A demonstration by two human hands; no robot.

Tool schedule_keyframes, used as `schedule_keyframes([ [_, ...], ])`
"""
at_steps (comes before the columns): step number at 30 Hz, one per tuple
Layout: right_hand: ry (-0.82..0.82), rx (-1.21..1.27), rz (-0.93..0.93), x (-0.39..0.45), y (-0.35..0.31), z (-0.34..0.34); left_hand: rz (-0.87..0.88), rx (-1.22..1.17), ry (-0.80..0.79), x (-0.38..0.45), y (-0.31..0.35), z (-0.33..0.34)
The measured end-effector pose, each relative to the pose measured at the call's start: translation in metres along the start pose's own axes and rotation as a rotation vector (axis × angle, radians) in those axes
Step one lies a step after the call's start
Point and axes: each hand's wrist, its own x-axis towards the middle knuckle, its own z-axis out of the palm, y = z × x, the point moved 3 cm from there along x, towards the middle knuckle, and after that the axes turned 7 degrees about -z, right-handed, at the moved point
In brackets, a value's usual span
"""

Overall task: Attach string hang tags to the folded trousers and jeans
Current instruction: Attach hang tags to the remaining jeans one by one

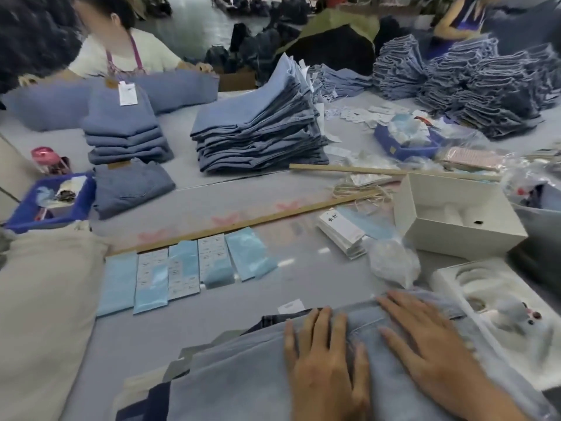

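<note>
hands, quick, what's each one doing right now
Left hand: open, fingers flat on the folded jeans, holding nothing.
Right hand: open, pressing flat on the same jeans, holding nothing.

Garment workshop: stacked folded jeans (258, 138) and hang tags (341, 238) crowd the worktable (212, 208).

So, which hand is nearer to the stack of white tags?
The right. The right hand lies flat on the jeans, below the tags and slightly to their right. The left hand lies beside it, lower in the view and farther away.
</note>
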Motion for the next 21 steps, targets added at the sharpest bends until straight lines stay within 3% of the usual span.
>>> schedule_keyframes([
  [3,0.374,0.079,0.257,-0.028,0.028,-0.034,0.028,-0.052,0.072,0.000,-0.002,0.002],
  [5,0.348,0.100,0.458,-0.049,0.042,-0.049,0.004,-0.105,0.135,0.000,-0.008,0.004],
  [7,0.277,0.119,0.525,-0.069,0.041,-0.051,0.000,-0.156,0.164,-0.002,-0.007,0.004],
  [11,0.457,0.095,0.317,-0.091,0.008,-0.059,-0.039,-0.323,0.125,0.002,-0.001,-0.005],
  [15,0.584,-0.057,0.003,-0.101,-0.024,-0.061,-0.153,-0.723,-0.067,0.040,0.020,-0.038],
  [17,0.549,-0.150,-0.160,-0.107,-0.034,-0.053,-0.006,-0.751,-0.175,0.065,0.049,-0.055],
  [19,0.426,-0.170,-0.258,-0.111,-0.036,-0.051,0.218,-0.681,-0.430,0.080,0.086,-0.065],
  [21,0.303,-0.121,-0.233,-0.113,-0.030,-0.053,0.480,-0.340,-0.646,0.079,0.123,-0.058],
])
